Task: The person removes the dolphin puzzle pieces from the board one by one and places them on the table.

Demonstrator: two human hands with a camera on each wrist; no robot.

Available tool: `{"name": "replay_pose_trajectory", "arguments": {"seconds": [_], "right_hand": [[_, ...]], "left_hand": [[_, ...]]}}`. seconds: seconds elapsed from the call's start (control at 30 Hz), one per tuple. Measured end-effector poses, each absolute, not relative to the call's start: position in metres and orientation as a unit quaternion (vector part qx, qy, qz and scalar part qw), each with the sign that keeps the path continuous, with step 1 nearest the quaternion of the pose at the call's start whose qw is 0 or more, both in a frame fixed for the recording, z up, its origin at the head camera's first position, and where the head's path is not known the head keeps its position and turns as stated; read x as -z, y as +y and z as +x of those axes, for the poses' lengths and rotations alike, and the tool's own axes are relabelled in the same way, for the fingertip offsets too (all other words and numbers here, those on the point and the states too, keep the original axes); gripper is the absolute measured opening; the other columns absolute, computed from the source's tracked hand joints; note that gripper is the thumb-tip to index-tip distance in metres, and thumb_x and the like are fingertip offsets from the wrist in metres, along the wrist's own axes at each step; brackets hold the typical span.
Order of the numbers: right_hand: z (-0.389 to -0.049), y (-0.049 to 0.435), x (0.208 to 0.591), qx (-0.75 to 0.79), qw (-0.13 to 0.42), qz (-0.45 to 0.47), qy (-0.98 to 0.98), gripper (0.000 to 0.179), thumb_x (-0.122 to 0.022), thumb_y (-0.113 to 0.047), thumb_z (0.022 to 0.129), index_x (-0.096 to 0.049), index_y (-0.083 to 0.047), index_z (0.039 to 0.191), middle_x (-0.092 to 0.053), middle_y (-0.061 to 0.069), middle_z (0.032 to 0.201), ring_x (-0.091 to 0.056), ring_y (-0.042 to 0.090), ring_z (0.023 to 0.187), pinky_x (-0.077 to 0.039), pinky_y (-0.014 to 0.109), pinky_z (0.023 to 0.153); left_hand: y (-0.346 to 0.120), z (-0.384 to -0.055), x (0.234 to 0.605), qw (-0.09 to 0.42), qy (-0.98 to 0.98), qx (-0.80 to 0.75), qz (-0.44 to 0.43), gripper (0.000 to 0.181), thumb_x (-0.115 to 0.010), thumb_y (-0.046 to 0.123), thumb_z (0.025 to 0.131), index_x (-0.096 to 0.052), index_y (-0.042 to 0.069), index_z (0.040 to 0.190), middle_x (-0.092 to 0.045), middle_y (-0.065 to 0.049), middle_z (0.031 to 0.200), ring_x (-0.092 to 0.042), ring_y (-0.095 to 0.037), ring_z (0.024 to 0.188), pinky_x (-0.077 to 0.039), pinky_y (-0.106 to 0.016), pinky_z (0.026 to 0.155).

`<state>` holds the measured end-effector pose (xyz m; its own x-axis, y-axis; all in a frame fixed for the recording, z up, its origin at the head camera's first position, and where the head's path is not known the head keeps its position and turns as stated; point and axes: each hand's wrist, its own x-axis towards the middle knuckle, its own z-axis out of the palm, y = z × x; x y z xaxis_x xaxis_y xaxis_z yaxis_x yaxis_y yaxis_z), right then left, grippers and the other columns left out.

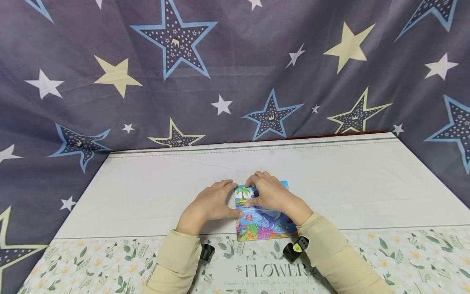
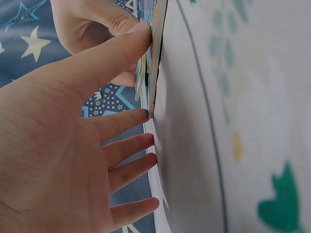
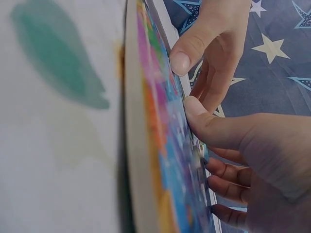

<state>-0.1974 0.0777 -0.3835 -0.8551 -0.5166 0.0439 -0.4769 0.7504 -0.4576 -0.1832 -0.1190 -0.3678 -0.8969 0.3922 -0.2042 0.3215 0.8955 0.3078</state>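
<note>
A colourful jigsaw puzzle [image 1: 264, 228] with a sea picture of a dolphin, a crab and coral lies flat on the table. At its upper left corner my right hand [image 1: 273, 194] pinches a palm-tree puzzle piece [image 1: 242, 195] between thumb and fingers. The left wrist view shows this piece [image 2: 140, 77] tilted over the board. My left hand [image 1: 213, 204] is beside the puzzle's left edge, its thumb at the rim and its fingers spread, with fingertips low at the table. In the right wrist view the right hand [image 3: 257, 150] partly hides the piece.
A white cloth [image 1: 154, 192] with a floral front band [image 1: 110, 261] covers the table. Behind it and at both sides hangs a dark curtain [image 1: 235, 53] with stars. Black straps [image 1: 291, 252] with small devices are around both wrists.
</note>
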Motion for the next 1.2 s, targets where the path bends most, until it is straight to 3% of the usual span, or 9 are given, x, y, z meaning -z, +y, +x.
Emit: {"name": "replay_pose_trajectory", "arguments": {"seconds": [0.2,0.53,0.87,1.2], "right_hand": [[-0.198,0.077,0.381,0.251,0.044,-0.251,0.934,0.048,-0.084,-0.031,0.079,-0.064,-0.009,0.117,-0.062,0.005,0.109,-0.056,0.026,0.105,-0.047,0.047,0.093],[-0.201,0.081,0.376,0.293,0.034,-0.24,0.925,0.019,-0.078,-0.015,0.086,-0.07,-0.015,0.103,-0.068,-0.001,0.096,-0.062,0.018,0.089,-0.053,0.039,0.078],[-0.203,0.085,0.373,0.348,0.037,-0.257,0.901,0.017,-0.074,-0.008,0.089,-0.074,-0.011,0.106,-0.068,-0.003,0.086,-0.061,0.011,0.075,-0.053,0.032,0.07],[-0.212,0.104,0.367,0.386,-0.001,-0.257,0.886,0.013,-0.072,-0.005,0.09,-0.077,-0.009,0.101,-0.067,-0.001,0.083,-0.055,0.013,0.07,-0.047,0.029,0.061]], "left_hand": [[-0.119,-0.183,0.368,0.131,0.964,-0.14,0.185,0.087,-0.08,0.051,0.077,-0.048,0.01,0.147,-0.039,-0.012,0.154,-0.036,-0.033,0.141,-0.035,-0.055,0.111],[-0.119,-0.183,0.368,0.13,0.964,-0.139,0.186,0.087,-0.08,0.05,0.077,-0.048,0.009,0.147,-0.039,-0.012,0.154,-0.035,-0.033,0.141,-0.034,-0.054,0.112],[-0.118,-0.182,0.368,0.134,0.964,-0.137,0.185,0.088,-0.08,0.051,0.077,-0.047,0.01,0.147,-0.038,-0.012,0.155,-0.034,-0.033,0.142,-0.033,-0.055,0.112],[-0.118,-0.183,0.368,0.133,0.964,-0.134,0.189,0.088,-0.079,0.051,0.078,-0.045,0.01,0.148,-0.038,-0.012,0.155,-0.034,-0.033,0.142,-0.034,-0.054,0.112]]}}
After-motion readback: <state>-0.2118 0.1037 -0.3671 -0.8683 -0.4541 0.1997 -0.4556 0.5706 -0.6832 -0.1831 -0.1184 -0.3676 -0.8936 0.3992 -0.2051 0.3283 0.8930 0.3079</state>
